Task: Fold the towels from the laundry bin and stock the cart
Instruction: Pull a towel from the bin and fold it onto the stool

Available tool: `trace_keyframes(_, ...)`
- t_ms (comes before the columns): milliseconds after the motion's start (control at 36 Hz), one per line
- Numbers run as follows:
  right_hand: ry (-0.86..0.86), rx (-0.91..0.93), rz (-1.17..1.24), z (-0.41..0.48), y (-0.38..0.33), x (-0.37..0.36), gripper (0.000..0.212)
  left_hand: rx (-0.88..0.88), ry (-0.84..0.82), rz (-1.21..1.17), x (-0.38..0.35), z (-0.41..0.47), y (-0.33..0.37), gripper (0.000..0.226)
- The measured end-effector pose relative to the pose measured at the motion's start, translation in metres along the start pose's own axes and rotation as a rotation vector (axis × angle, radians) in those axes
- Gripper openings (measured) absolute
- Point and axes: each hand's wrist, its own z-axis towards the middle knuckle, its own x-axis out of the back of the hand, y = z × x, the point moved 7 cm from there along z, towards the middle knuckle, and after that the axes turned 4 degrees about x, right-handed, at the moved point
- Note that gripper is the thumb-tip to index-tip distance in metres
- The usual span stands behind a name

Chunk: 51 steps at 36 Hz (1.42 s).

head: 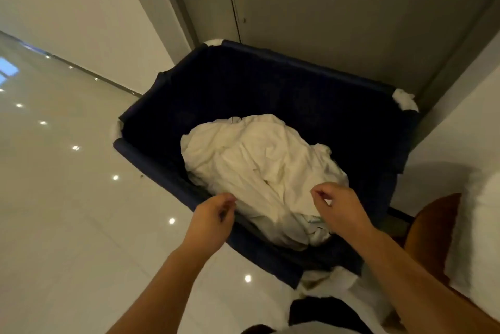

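Note:
A dark blue fabric laundry bin [303, 71] stands on the floor in front of me. A crumpled heap of white towels [259, 166] lies inside it, toward the near side. My left hand [211, 222] hovers over the bin's near rim at the heap's left edge, fingers curled loosely and holding nothing. My right hand [341, 206] hangs just above the heap's right front, thumb and fingers bent close together, with no cloth visibly pinched between them.
Glossy white tiled floor [67, 198] spreads to the left. A grey door [338, 9] stands right behind the bin. At the right edge are a brown rounded wooden piece [433, 231] and white cloth [476, 239] on it. White padding shows at the bin's corners [405, 102].

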Motion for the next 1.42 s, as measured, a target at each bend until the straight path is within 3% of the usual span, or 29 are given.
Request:
trace_keyframes(306,-0.019,-0.116,0.016,0.073,0.015,-0.021,0.010,-0.042,-0.078,0.115,0.003,0.094,-0.005,0.020)
trace_keyframes(472,-0.110,-0.218,-0.064,0.103,0.038,-0.065,0.012,-0.105,-0.244,0.148,-0.018,0.165,-0.027,0.019)
trace_keyframes(694,-0.223,-0.432,-0.155,0.164,0.081,-0.169,0.017,-0.203,-0.426,0.240,-0.053,0.287,-0.079,0.026)
trace_keyframes(889,-0.392,-0.610,-0.169,0.230,0.134,-0.288,0.033,-0.279,-0.517,0.379,-0.072,0.359,-0.134,0.029)
trace_keyframes(1056,-0.436,-0.672,-0.226,0.268,0.172,-0.356,0.044,-0.230,-0.561,0.434,-0.087,0.394,-0.176,0.030)
trace_keyframes(1167,-0.412,-0.676,-0.263,0.280,0.189,-0.370,0.034,-0.242,-0.593,0.420,-0.098,0.404,-0.186,0.030)
trace_keyframes(1417,-0.144,-0.706,0.037,0.284,0.160,-0.349,0.024,-0.228,-0.596,0.363,-0.093,0.407,-0.182,0.028)
